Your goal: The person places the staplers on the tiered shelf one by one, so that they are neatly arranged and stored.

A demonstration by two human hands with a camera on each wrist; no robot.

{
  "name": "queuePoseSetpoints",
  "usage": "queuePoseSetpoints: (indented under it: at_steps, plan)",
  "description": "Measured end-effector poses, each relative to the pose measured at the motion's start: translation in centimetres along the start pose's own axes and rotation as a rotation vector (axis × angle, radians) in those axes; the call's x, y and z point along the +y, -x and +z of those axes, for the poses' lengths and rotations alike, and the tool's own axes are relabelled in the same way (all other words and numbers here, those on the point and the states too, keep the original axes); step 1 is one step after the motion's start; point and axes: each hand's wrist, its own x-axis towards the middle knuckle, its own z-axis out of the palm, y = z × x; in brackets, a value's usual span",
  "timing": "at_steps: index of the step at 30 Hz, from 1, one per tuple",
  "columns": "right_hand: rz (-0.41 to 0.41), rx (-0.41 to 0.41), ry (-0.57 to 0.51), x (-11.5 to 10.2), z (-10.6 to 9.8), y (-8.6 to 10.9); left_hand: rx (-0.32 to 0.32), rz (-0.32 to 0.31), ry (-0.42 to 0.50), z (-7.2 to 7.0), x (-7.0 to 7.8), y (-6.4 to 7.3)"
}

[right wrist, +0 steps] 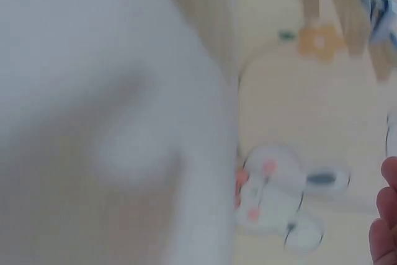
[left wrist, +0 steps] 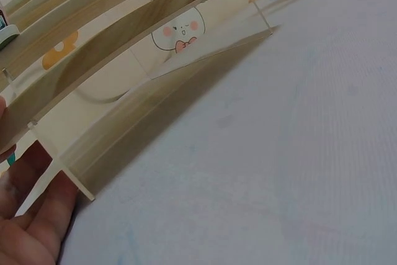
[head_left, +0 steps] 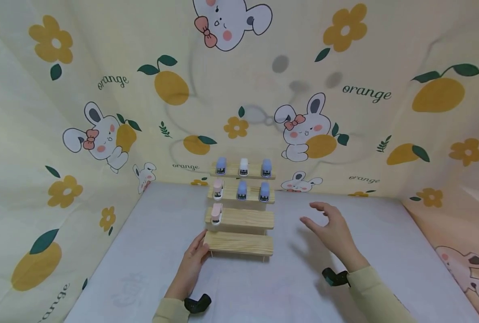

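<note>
A tiered wooden display rack with clear supports stands on the table. My left hand grips its lowest board at the left front corner, fingers reaching below the board in the left wrist view. On the top step sit a blue mini stapler, a white mini stapler and another blue mini stapler. The step below holds a pink mini stapler and two blue ones. One more pink mini stapler is at the left of the third step. To the rack's right, my right hand hovers, thumb and fingers spread, holding nothing.
A white cloth covers the table around the rack. Behind it rises a cream curtain printed with rabbits, oranges and flowers, which also closes off both sides. A black wrist camera sits on the right wrist.
</note>
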Motion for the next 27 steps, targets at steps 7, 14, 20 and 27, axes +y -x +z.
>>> queuePoseSetpoints:
  at_steps: [7, 14, 20, 27]
  plan:
    - [0.126, -0.039, 0.002, 4.2, -2.4, -0.1, -0.006, 0.000, 0.009, 0.0, 0.1, 0.1]
    - [0.219, -0.104, -0.032, 7.3, -3.3, 0.0, 0.000, 0.003, 0.010, 0.0, 0.1, 0.1]
    - [0.326, -0.187, -0.033, 9.1, -3.1, 0.1, 0.015, 0.000, 0.005, 0.0, 0.0, 0.1]
    - [0.400, -0.249, -0.066, 11.0, -2.7, 0.3, 0.009, 0.000, -0.009, -0.1, 0.0, 0.0]
